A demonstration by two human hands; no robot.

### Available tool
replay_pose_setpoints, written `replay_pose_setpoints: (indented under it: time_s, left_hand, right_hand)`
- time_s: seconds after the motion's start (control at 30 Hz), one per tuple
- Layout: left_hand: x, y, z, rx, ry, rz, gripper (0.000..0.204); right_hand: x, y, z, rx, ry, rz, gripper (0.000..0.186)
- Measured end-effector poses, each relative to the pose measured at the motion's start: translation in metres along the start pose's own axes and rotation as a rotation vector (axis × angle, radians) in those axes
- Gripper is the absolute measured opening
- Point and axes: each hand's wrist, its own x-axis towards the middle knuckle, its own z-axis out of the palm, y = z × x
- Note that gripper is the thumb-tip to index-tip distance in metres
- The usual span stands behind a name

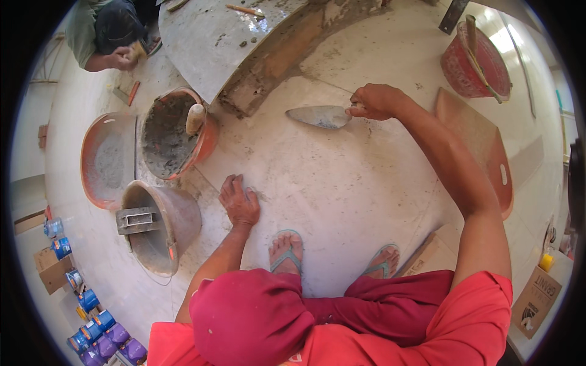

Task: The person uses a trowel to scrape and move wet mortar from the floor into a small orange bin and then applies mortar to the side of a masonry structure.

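Observation:
My right hand (376, 102) is closed around the handle of a pointing trowel (320, 116). Its grey, mortar-smeared blade points left, just over or on the pale floor near the low curved ledge (253, 85). Palm down, my left hand (240, 201) rests on the floor with its fingers stretched out, holding nothing. Beyond it to the left stands an orange bucket (209, 140) with grey mortar inside and a tool with a rounded, pale handle (195, 119) leaning at its rim. Nearer, a greyish bucket (183, 213) has a grey metal-framed tool (135, 221) across its mouth.
An orange tub (91, 165) with grey residue lies far left. At right are a red bucket (455, 64) and an orange board (473, 143) with a hand slot. Another person's hand (124, 58) shows at the upper left. Blue cans (88, 300) and cardboard boxes (537, 299) line the edges.

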Motion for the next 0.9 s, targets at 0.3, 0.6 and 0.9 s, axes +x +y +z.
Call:
replay_pose_setpoints:
  time_s: [0.3, 0.6, 0.9]
  left_hand:
    - [0.002, 0.003, 0.006, -0.011, -0.001, 0.015, 0.052]
    - [0.000, 0.000, 0.000, 0.008, -0.025, -0.010, 0.052]
    - [-0.001, -0.002, 0.000, 0.023, -0.002, 0.002, 0.052]
  right_hand:
    - [0.002, 0.114, 0.013, 0.104, 0.453, 0.007, 0.052]
    - [-0.067, 0.188, 0.055, -0.115, 0.497, 0.316, 0.028]
    - [-0.082, 0.168, 0.064, -0.055, 0.399, 0.552, 0.028]
